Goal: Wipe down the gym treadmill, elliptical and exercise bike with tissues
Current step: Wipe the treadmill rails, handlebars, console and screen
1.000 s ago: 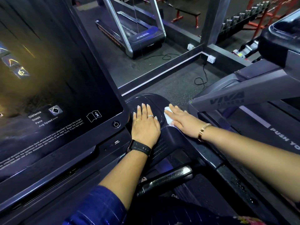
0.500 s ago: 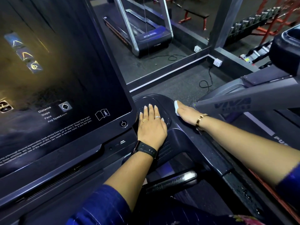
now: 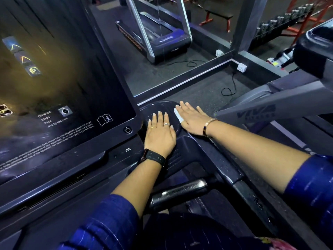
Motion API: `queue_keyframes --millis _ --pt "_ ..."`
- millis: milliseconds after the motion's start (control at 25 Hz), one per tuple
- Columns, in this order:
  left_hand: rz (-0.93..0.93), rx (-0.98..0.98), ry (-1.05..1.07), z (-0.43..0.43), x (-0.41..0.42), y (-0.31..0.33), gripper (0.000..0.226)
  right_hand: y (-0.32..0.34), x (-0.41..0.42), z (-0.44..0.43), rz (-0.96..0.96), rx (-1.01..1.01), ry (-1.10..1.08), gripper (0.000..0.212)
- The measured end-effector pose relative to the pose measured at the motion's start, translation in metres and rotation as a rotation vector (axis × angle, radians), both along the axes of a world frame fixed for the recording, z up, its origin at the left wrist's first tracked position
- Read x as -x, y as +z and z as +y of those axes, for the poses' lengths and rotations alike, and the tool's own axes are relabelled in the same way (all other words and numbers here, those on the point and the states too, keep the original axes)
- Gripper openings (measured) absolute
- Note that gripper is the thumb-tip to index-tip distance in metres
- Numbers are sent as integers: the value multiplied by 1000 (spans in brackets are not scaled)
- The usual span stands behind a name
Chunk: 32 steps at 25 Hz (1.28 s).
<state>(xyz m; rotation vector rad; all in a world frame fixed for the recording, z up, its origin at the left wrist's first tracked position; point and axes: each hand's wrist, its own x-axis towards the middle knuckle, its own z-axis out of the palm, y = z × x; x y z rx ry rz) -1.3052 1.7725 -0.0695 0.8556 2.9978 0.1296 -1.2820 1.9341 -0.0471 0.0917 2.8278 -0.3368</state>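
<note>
I am at a dark treadmill console [image 3: 194, 152] with a large black screen [image 3: 54, 87] on the left. My left hand [image 3: 159, 134] lies flat, fingers straight, on the round cup-holder recess right of the screen. My right hand [image 3: 193, 120] presses a white tissue [image 3: 178, 114] flat against the console's right rim beside it. Only the tissue's left edge shows from under the palm. The two hands lie close together, almost touching.
A chrome grip bar [image 3: 180, 193] sits below the hands. A second treadmill's grey upright [image 3: 270, 103] crosses at the right. A mirror [image 3: 162, 42] ahead reflects a treadmill. Wall sockets [image 3: 241, 67] with a cable, a bench and a dumbbell rack [image 3: 281, 24] stand beyond.
My right hand with the tissue slid away along the console rim, then came back a little toward my left hand. The left hand stayed flat in place.
</note>
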Motion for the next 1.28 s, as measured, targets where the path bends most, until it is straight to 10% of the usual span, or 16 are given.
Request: queue_keyframes --millis 520,800,1280 --pt "2 -25 -8 -2 -4 0 55 6 -200 -33 -60 -127 -204 73" --pt "-8 -5 -55 -5 -4 2 55 -11 -175 -53 41 -292 -337 76" --pt "71 104 -75 -5 -13 13 58 -71 -273 -85 348 -1028 -242 63"
